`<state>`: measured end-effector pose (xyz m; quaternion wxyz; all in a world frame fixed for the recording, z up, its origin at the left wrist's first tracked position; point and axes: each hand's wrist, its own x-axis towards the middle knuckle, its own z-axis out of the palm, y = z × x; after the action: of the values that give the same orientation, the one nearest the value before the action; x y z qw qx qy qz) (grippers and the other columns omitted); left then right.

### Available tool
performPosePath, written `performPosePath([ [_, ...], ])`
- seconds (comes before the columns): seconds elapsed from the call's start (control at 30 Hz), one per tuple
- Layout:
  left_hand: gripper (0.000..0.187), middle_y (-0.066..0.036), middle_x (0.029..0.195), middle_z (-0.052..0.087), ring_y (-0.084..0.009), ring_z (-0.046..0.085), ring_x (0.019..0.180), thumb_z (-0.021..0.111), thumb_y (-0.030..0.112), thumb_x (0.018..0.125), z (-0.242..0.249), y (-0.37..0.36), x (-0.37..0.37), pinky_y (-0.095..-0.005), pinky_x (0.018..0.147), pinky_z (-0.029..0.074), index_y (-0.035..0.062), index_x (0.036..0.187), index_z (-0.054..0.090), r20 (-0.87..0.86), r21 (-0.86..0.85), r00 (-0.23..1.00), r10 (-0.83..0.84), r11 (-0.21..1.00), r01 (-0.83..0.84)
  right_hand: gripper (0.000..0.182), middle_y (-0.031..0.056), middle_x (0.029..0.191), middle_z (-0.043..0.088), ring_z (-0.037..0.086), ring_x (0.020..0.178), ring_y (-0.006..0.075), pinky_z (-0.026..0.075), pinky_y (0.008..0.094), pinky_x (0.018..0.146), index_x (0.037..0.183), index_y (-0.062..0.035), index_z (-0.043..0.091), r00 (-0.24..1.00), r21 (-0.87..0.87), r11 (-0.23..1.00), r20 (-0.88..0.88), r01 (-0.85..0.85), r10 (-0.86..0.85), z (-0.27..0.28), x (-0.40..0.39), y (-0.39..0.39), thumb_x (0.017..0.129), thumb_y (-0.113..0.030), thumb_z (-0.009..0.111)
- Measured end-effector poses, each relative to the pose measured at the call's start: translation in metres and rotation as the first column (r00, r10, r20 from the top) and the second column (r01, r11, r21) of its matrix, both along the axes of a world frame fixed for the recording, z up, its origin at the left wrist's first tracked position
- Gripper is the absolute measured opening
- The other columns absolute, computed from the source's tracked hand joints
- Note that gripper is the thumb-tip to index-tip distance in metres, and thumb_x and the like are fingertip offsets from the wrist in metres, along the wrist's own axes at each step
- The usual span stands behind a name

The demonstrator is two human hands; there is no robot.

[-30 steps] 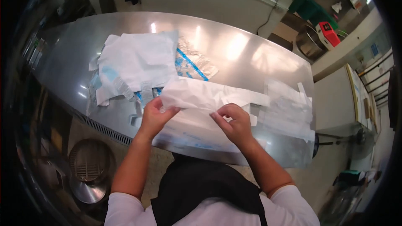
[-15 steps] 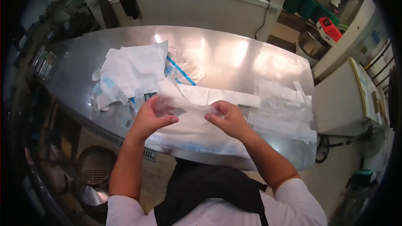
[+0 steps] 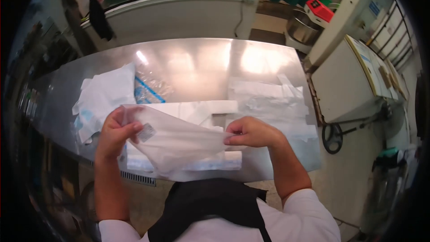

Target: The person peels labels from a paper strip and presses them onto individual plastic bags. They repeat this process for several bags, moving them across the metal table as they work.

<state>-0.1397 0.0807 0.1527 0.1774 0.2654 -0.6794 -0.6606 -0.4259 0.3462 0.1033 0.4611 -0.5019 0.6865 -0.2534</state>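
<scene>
A translucent white plastic bag (image 3: 179, 141) with a small printed square hangs stretched between my two hands, above the metal table. My left hand (image 3: 117, 130) pinches its upper left corner between thumb and fingers. At the opposite end, my right hand (image 3: 251, 132) grips the edge with the thumb pressed on the index finger. Below and behind it lie flat white bags (image 3: 188, 109), partly covered. To the left is a heap of white bags (image 3: 107, 87), and to the right a stack of thin translucent bags (image 3: 268, 107).
Clear plastic wrapping with a blue strip (image 3: 152, 89) lies beside the left heap on the metal table (image 3: 192, 69). Past the table's right end stand a white chest-like cabinet (image 3: 338, 85) and a mixer with a steel bowl (image 3: 302, 27). A floor drain (image 3: 139, 178) shows near the front edge.
My hands have moved apart, pulling the bag wider between them. My left hand has shifted left. The camera view has turned, so the table and its piles appear further left.
</scene>
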Motion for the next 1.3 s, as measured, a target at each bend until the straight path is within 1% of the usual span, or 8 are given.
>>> performPosePath([
  [0.17, 0.072, -0.005, 0.102, 0.068, -0.0117, 0.064, 0.08, 0.077, 0.005, 0.083, 0.015, -0.005, -0.036, -0.0239, 0.06, 0.053, 0.0005, 0.148, 0.046, -0.145, -0.046, 0.982, -0.122, 0.992, 0.116, 0.018, -0.0027, 0.085, 0.066, 0.061, 0.082, 0.0081, 0.05, 0.0252, 0.076, 0.102, -0.0025, 0.069, 0.878, -0.24, 0.895, 0.4, 0.377, -0.263, -0.005, -0.026, 0.057, 0.088, -0.008, 0.079],
  [0.73, 0.073, -0.021, 0.127, 0.067, -0.0263, 0.075, 0.088, 0.064, 0.003, 0.095, -0.038, 0.01, -0.138, -0.0338, 0.076, 0.064, 0.0081, 0.159, 0.03, -0.126, 0.295, 0.97, -0.209, 0.925, 0.238, 0.026, -0.0029, 0.091, 0.069, 0.058, 0.082, 0.0045, 0.046, 0.0196, 0.075, 0.117, -0.0006, 0.072, 0.619, -0.413, 0.483, 0.316, 0.772, -0.719, -0.008, -0.093, 0.103, 0.091, -0.005, 0.072],
  [0.93, 0.088, -0.017, 0.134, 0.062, -0.0259, 0.074, 0.086, 0.054, -0.01, 0.088, -0.103, 0.09, -0.224, -0.0354, 0.068, 0.063, 0.0134, 0.163, 0.015, -0.043, 0.477, 0.983, -0.176, 0.861, 0.175, 0.033, 0.0077, 0.101, 0.074, 0.066, 0.083, 0.0161, 0.051, 0.0286, 0.079, 0.12, -0.0035, 0.072, 0.295, -0.71, 0.384, -0.253, 0.591, -0.921, -0.006, -0.157, 0.131, 0.089, -0.001, 0.061],
  [0.97, 0.089, -0.016, 0.134, 0.062, -0.025, 0.074, 0.085, 0.054, -0.01, 0.088, -0.129, 0.1, -0.238, -0.035, 0.068, 0.063, 0.0132, 0.164, 0.013, 0.022, 0.417, 0.979, -0.202, 0.892, 0.175, 0.042, 0.0199, 0.128, 0.066, 0.064, 0.118, 0.0307, 0.048, 0.0404, 0.101, 0.133, -0.0063, 0.065, 0.283, -0.674, 0.444, -0.343, 0.59, -0.896, -0.027, -0.175, 0.14, 0.091, -0.01, 0.062],
  [1.0, 0.091, -0.016, 0.134, 0.062, -0.0241, 0.073, 0.084, 0.053, -0.011, 0.087, -0.157, 0.107, -0.25, -0.0346, 0.068, 0.062, 0.013, 0.164, 0.011, 0.087, 0.353, 0.971, -0.224, 0.918, 0.18, 0.042, 0.0199, 0.128, 0.066, 0.064, 0.118, 0.0307, 0.048, 0.0404, 0.101, 0.133, -0.0063, 0.065, 0.282, -0.673, 0.447, -0.347, 0.589, -0.894, -0.046, -0.172, 0.134, 0.091, -0.01, 0.062],
  [1.07, 0.089, -0.017, 0.133, 0.062, -0.0229, 0.073, 0.087, 0.053, -0.011, 0.087, -0.189, 0.126, -0.261, -0.0334, 0.067, 0.061, 0.0121, 0.164, 0.012, 0.093, 0.344, 0.975, -0.204, 0.925, 0.16, 0.059, 0.023, 0.153, 0.046, 0.037, 0.148, 0.0385, 0.031, 0.0542, 0.118, 0.149, -0.0111, 0.051, -0.2, -0.556, 0.659, -0.819, 0.507, -0.538, -0.078, -0.145, 0.119, 0.093, -0.025, 0.065],
  [1.23, 0.086, -0.022, 0.138, 0.059, -0.024, 0.071, 0.1, 0.06, -0.004, 0.089, -0.205, 0.135, -0.265, -0.0349, 0.076, 0.061, 0.0083, 0.163, 0.016, 0.227, 0.134, 0.959, -0.171, 0.981, 0.143, 0.067, 0.0216, 0.161, 0.035, 0.023, 0.154, 0.0396, 0.02, 0.0609, 0.121, 0.155, -0.0138, 0.042, 0.264, -0.276, 0.709, -0.793, 0.649, -0.55, -0.157, -0.097, 0.102, 0.095, -0.039, 0.061],
  [1.3, 0.083, -0.026, 0.145, 0.054, -0.0306, 0.066, 0.116, 0.068, 0.009, 0.091, -0.198, 0.13, -0.254, -0.0383, 0.091, 0.058, 0.0055, 0.16, 0.023, 0.214, -0.301, 0.958, -0.188, 0.921, 0.248, 0.063, 0.0214, 0.158, 0.041, 0.029, 0.151, 0.0405, 0.023, 0.0605, 0.12, 0.151, -0.0112, 0.046, 0.248, -0.246, 0.697, -0.813, 0.674, -0.527, -0.18, -0.108, 0.104, 0.097, -0.041, 0.059],
])
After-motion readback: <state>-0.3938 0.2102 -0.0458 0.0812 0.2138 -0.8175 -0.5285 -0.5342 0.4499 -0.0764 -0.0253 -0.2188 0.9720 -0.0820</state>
